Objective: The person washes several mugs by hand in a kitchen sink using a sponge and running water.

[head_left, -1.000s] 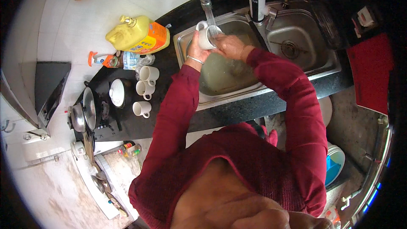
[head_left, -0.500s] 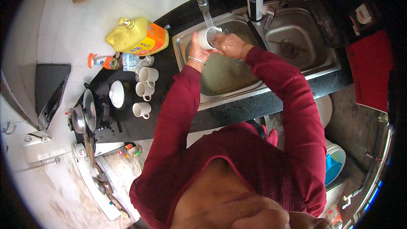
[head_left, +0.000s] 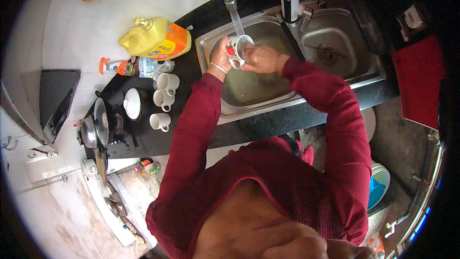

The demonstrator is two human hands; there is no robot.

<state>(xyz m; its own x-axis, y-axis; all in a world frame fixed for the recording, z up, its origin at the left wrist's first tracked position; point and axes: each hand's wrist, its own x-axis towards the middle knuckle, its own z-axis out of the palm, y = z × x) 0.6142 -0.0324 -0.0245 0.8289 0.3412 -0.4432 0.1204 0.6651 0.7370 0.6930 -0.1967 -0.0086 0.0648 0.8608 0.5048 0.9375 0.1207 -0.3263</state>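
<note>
Over the left sink basin [head_left: 258,82], my left hand [head_left: 221,55] grips a white mug [head_left: 232,48] with a red pattern by its side. The mug is tilted, its mouth facing right. My right hand [head_left: 262,59] is at the mug's mouth, with fingertips at or inside the rim; they are blurred and partly hidden. Water from the faucet [head_left: 230,1] falls onto the mug's upper edge. Cloudy water stands in the basin below. On the black counter to the left are a white mug [head_left: 167,82], another white mug [head_left: 163,100] and a third white mug [head_left: 159,122].
A yellow jug [head_left: 152,39] and an orange-topped spray bottle [head_left: 115,67] stand behind the mugs. Further left are a lidded white pot [head_left: 132,103] and pans [head_left: 100,122]. The right sink basin [head_left: 352,48] has a drain strainer. A red panel [head_left: 417,81] is at the far right.
The mug has turned in my left hand, so its red pattern and handle now show and its mouth faces right. My right hand has shifted slightly down and right.
</note>
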